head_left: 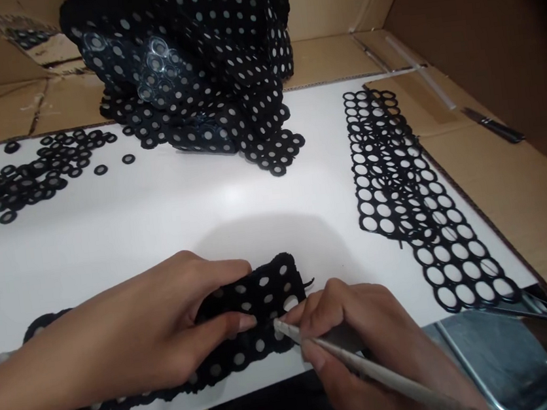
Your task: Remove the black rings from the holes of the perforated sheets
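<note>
A black rubber sheet of joined rings (264,298) with rows of round holes lies at the table's near edge. My left hand (169,329) rests over it, thumb and forefinger closed on the sheet. In my right hand (358,340) is a slim pale-grey stick-like tool (372,373), gripped between thumb and fingers. Its tip touches the sheet close to the right end, just right of my left thumb. A thin black strand (309,284) sticks out at that end. The exact kind of tool cannot be made out.
A heap of similar black sheets (217,60) stands at the back. Loose black rings (33,179) lie scattered at left. Black netting with large holes (440,238) lies at right, near a dark-handled knife (496,124) on cardboard. Cardboard walls (490,29) surround the white table (165,211).
</note>
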Demonstrator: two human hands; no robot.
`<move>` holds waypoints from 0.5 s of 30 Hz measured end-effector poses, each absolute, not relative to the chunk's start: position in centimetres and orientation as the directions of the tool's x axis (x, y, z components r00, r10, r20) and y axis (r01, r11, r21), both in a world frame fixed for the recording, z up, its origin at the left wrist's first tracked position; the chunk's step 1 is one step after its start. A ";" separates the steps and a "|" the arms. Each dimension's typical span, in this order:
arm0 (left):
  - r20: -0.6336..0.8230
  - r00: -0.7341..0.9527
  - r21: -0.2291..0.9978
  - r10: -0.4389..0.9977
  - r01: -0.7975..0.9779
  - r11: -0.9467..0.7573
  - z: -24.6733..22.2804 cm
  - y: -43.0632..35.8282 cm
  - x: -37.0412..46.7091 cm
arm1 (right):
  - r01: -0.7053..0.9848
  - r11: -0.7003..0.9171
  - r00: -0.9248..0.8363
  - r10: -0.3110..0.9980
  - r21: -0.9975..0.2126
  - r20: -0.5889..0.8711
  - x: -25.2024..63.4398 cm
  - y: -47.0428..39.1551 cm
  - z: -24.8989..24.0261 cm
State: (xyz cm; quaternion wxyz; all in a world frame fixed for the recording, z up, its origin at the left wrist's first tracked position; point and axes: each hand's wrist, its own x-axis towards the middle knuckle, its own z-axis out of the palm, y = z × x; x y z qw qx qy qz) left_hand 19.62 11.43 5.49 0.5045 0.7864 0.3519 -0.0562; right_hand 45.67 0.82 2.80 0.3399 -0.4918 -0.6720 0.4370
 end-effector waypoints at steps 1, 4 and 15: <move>-0.447 0.743 0.754 0.498 0.613 -0.238 5.5 11.5 19.6 | 0.366 0.144 -0.292 0.956 -0.919 0.034 45.6 0.9 2.9; -0.463 0.731 0.749 0.501 0.625 -0.220 5.4 11.6 19.6 | 0.374 0.164 -0.302 0.952 -0.913 0.048 45.4 1.2 3.2; -0.368 0.766 0.758 0.526 0.575 -0.307 6.8 10.8 20.5 | 0.436 0.251 -0.313 0.943 -0.864 0.116 44.9 0.7 2.5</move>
